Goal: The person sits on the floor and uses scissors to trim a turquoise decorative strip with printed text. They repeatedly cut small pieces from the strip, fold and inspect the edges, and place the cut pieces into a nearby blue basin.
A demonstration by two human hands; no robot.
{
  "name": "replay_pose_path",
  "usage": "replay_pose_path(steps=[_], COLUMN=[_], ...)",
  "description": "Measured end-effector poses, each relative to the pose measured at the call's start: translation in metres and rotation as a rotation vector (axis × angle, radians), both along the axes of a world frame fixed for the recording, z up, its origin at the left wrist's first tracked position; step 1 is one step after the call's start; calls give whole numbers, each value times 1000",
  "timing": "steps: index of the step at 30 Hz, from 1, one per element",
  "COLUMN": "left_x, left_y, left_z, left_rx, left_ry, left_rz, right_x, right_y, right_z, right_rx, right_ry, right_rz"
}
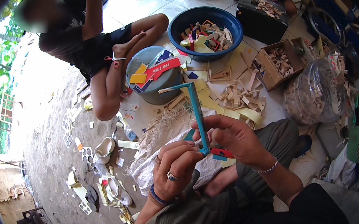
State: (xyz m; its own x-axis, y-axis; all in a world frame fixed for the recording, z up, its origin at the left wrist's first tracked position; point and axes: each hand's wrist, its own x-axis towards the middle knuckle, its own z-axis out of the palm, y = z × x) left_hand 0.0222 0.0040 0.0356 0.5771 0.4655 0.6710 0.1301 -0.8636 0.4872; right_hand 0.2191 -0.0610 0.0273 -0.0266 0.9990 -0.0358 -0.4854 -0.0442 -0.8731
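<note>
My left hand [175, 166], with a ring and a dark wristband, pinches the lower end of a teal L-shaped wooden piece [197, 114]. The piece stands upright above my lap; its short top arm points left and ends in a bare wood tip. My right hand [239, 142], a bracelet at its wrist, has its index finger and thumb around the lower part of the upright arm. Its other fingers are curled loosely. Below the hands show a red and teal scrap [221, 152] and a white woven sack [147, 174].
A blue basin [176, 45] holds wood pieces. Coloured strips lie on an upturned bucket [154, 90]. Beyond are a wood heap [242, 97], a cardboard box [269, 78] and a clear plastic jar [311, 91]. Two people sit opposite. Shoes [104, 149] and scraps lie left.
</note>
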Motion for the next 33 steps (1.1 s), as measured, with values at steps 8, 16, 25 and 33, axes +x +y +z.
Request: replay_pose_path(steps=[8, 16, 25, 33], left_x=[2, -2, 0, 3], left_y=[-3, -2, -1, -2], left_z=[4, 3, 4, 1], left_rx=[-28, 0, -19, -74], left_ry=[-36, -41, -33, -159], left_rz=[74, 101, 72, 105], right_x=[-16, -20, -27, -38], right_y=[5, 2, -4, -4], right_z=[-6, 7, 14, 21], right_rx=[-136, -181, -153, -205], right_ry=[329, 332, 337, 390], right_rz=[-34, -61, -156, -263])
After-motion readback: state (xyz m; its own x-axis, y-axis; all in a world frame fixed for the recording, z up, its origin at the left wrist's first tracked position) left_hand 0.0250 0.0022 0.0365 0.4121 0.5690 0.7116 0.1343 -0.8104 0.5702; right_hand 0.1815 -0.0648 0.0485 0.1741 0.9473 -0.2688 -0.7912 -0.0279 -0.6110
